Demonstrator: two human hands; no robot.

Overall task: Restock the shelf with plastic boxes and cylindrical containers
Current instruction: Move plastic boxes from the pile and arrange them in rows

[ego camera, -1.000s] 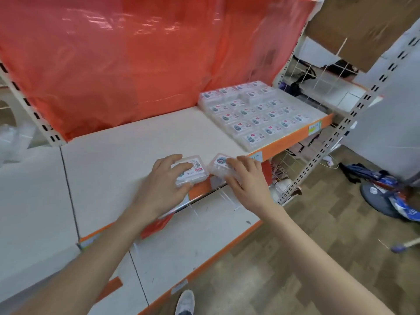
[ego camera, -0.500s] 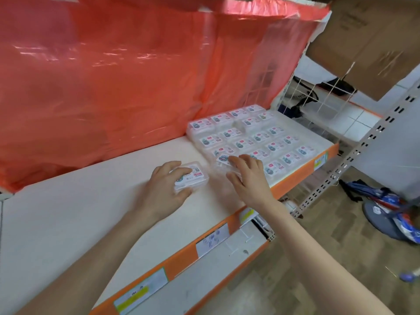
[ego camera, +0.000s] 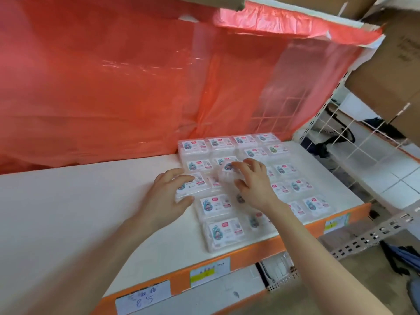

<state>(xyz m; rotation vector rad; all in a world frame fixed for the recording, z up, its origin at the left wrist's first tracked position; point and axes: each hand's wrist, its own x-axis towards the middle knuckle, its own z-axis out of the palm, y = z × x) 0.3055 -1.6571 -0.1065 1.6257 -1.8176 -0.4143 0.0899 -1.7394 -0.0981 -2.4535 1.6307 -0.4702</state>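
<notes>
**A:** Where's the clear rectangular plastic box with the red-and-white label (ego camera: 195, 185)?

**B:** Under the left hand (ego camera: 167, 198), at the left edge of the rows of stocked clear boxes (ego camera: 223, 231), on the right part of the white shelf with the orange front lip (ego camera: 79, 212).

**A:** And the grip?

**B:** Fingers curl over its top, thumb on its near side, grasping it. The right hand (ego camera: 254, 185) pinches a second clear labelled box (ego camera: 228, 170) just to the right, above the rows.

**A:** Any writing?

**B:** The box print is too blurred to read. 1 white paper tag (ego camera: 143, 298) on the lip is handwritten; its lower line looks like "85".
</notes>
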